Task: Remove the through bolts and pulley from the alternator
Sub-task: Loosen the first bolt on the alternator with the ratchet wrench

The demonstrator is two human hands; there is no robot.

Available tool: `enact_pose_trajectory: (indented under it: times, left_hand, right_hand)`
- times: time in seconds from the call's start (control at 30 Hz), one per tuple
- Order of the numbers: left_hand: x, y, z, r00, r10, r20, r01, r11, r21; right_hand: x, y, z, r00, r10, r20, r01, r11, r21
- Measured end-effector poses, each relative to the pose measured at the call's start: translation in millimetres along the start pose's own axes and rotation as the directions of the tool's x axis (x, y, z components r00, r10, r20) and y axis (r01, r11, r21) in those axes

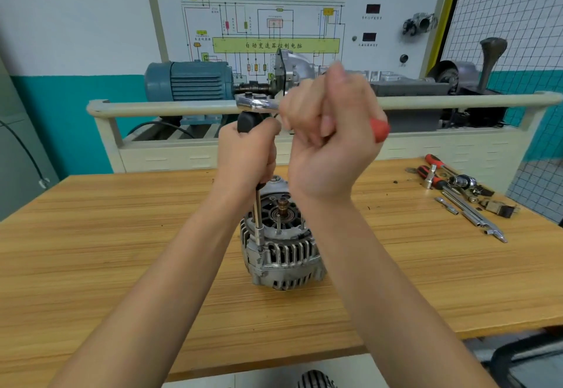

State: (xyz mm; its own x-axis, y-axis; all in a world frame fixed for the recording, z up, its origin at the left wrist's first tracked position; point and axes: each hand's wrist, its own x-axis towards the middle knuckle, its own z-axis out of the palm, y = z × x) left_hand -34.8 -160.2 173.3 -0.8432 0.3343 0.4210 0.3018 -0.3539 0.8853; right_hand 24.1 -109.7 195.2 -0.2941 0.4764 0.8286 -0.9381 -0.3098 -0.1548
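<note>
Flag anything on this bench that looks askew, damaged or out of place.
Nothing looks damaged. The alternator stands on end on the table, and the extension bar runs down to its housing edge. Small dark specks lie on the table near the loose tools, which are heaped untidily at the right edge.

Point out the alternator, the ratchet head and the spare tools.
alternator (281,253): head view, finned housing.
ratchet head (253,103): head view, chrome top.
spare tools (463,195): head view, middle of the pile.
</note>
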Motion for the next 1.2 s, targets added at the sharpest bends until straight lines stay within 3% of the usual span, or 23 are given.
enact_pose_trajectory:
  times: [0.1,0.17,0.27,0.37,0.47,0.53,0.63,0.77,0.83,0.93,1.07,1.2]
  left_hand:
    - [-2.9,-0.7,1.2,0.989,0.073,-0.131,-0.069,0.997,0.036]
    - [-2.7,-0.2,-1.5,0.994,0.042,-0.097,-0.042,0.999,0.006]
    - [-0.1,2.0,-9.2,0.996,-0.024,0.083,0.026,0.999,-0.02]
    - [3.3,5.7,-19.0,0.947,-0.065,0.315,0.084,0.995,-0.045]
    - [5.3,9.2,-22.1,0.853,-0.114,0.51,0.166,0.985,-0.057]
    - [5.7,8.7,-21.5,0.829,-0.13,0.543,0.205,0.975,-0.079]
    - [5.5,6.2,-19.8,0.888,-0.145,0.436,0.204,0.975,-0.091]
    - [3.5,3.1,-6.0,0.992,-0.09,0.086,0.094,0.994,-0.047]
    - [2.7,1.1,0.5,0.997,-0.038,-0.062,0.038,0.999,0.013]
    - [1.7,-1.1,3.2,0.996,0.0,-0.092,0.004,0.999,0.045]
    - [1.5,1.8,-7.5,0.994,-0.028,0.109,0.027,1.0,0.003]
    - [0.4,3.7,-18.9,0.933,-0.009,0.359,0.048,0.994,-0.097]
  right_hand:
    - [-7.3,4.0,7.7,0.998,-0.054,0.019,0.055,0.996,-0.07]
    - [-1.3,2.1,2.8,0.999,-0.004,0.042,0.003,1.0,0.014]
    - [16.4,-2.5,-12.0,0.983,0.172,0.058,-0.18,0.968,0.176]
    - [30.4,-2.9,-25.6,0.913,0.405,-0.039,-0.359,0.847,0.393]
    - [35.8,0.3,-33.6,0.843,0.533,-0.07,-0.388,0.694,0.607]
    - [32.6,0.6,-32.5,0.857,0.507,-0.09,-0.357,0.71,0.607]
    - [23.6,-2.1,-26.2,0.916,0.393,-0.079,-0.317,0.831,0.458]
    - [8.9,0.5,-7.0,0.992,0.125,-0.012,-0.121,0.979,0.162]
    - [3.0,3.0,2.2,1.0,0.002,-0.014,-0.001,0.999,0.037]
    - [1.7,3.4,2.1,0.999,-0.039,-0.005,0.039,0.999,0.014]
    - [18.3,-4.6,-13.6,0.982,0.186,0.023,-0.187,0.963,0.195]
    - [32.4,-5.1,-29.7,0.872,0.484,-0.066,-0.389,0.769,0.507]
